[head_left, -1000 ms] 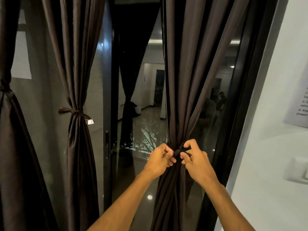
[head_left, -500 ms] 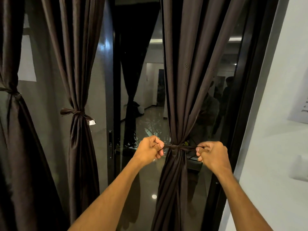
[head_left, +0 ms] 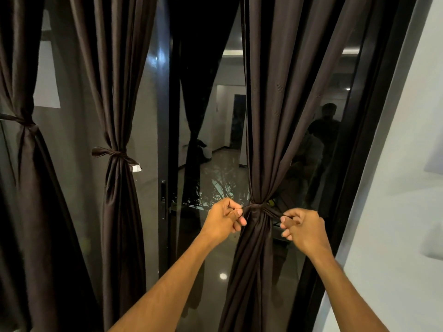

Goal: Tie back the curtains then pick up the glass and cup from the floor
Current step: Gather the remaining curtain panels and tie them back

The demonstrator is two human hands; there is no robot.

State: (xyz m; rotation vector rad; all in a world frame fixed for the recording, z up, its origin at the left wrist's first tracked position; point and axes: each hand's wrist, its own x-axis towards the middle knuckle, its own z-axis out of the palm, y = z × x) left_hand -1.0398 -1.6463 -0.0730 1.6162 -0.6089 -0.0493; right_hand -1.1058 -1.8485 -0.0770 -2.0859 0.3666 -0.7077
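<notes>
A dark brown curtain (head_left: 271,116) hangs in front of me, gathered at waist height by a fabric tie-back (head_left: 257,207) knotted around it. My left hand (head_left: 224,221) is shut on the tie's left end, just left of the knot. My right hand (head_left: 303,230) is shut on the right end, just right of the knot. The tie is stretched taut between both fists. Two more curtains, the middle curtain (head_left: 117,92) and the left curtain (head_left: 21,68), hang gathered with their own ties. No glass or cup is in view.
Behind the curtains is a dark-framed glass sliding door (head_left: 165,140) that reflects a lit room and a person. A white wall (head_left: 395,188) runs along the right side, close to my right arm.
Both hands went from bunched together at the knot to pulled apart sideways, drawing the tie ends out and cinching the knot tight around the curtain. They now sit slightly closer to the knot.
</notes>
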